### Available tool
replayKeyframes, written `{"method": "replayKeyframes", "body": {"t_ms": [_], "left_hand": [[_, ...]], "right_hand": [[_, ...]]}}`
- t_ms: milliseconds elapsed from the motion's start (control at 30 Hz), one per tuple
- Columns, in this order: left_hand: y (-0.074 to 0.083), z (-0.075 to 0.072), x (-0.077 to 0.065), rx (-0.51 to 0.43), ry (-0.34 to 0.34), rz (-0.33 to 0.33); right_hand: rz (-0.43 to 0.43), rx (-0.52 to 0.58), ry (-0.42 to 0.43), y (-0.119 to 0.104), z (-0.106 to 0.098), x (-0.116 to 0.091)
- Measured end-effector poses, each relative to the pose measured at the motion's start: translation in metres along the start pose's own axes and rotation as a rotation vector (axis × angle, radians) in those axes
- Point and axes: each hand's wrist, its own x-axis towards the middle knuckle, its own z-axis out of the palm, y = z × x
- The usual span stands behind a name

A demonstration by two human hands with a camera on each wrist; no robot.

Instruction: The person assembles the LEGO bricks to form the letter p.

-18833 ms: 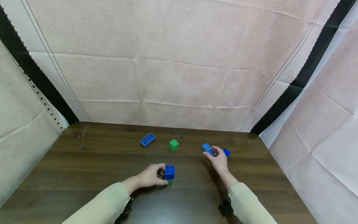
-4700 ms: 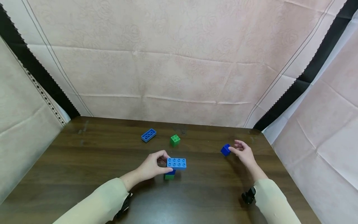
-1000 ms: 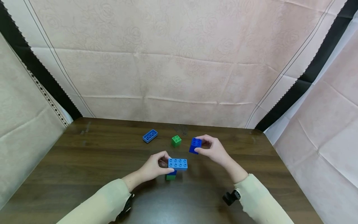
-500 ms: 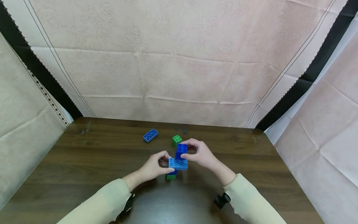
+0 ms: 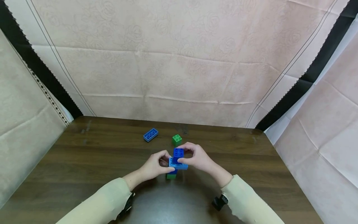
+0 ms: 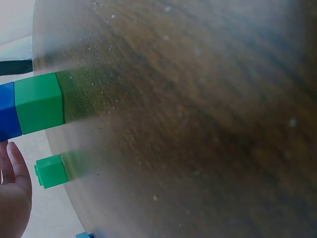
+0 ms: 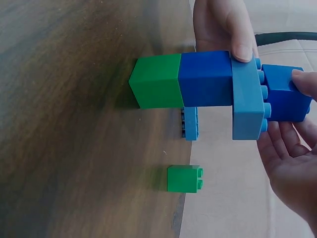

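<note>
A small tower stands on the table: a green block [image 7: 157, 82] at the bottom, a dark blue block [image 7: 205, 79] on it, and a longer light blue building block [image 5: 183, 166] lying across the top. My left hand [image 5: 152, 167] pinches the light blue block at its left end. Above that block, my right hand [image 5: 199, 159] holds a second dark blue building block [image 5: 178, 152] between thumb and fingers. In the right wrist view its underside meets the light blue studs; whether it is fully seated I cannot tell. The left wrist view shows only the tower's lower part.
Behind the tower, a loose green block [image 5: 177, 140] stands on the brown wooden table [image 5: 92, 161]. A long blue block [image 5: 150, 135] lies farther left, near the far edge. Pale cloth [image 5: 167, 77] hangs beyond the table.
My right hand took the dark blue block from the right, carried it left and lowered it onto the light blue block. The left hand has stayed at the tower.
</note>
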Motion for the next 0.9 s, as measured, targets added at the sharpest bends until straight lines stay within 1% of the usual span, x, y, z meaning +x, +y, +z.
{"method": "replayKeyframes", "body": {"t_ms": [300,567,900], "left_hand": [[-0.0016,-0.0008,0.0011,0.0,0.006,0.001],[0.0005,-0.0013,0.0006,-0.004,-0.001,-0.001],[0.0015,-0.0007,-0.0001,-0.014,-0.003,-0.003]], "right_hand": [[-0.001,-0.001,-0.018,-0.0036,0.004,0.0018],[0.009,0.022,-0.041,-0.0034,0.0071,0.0028],[0.013,0.027,-0.044,-0.0026,0.0077,0.0018]]}}
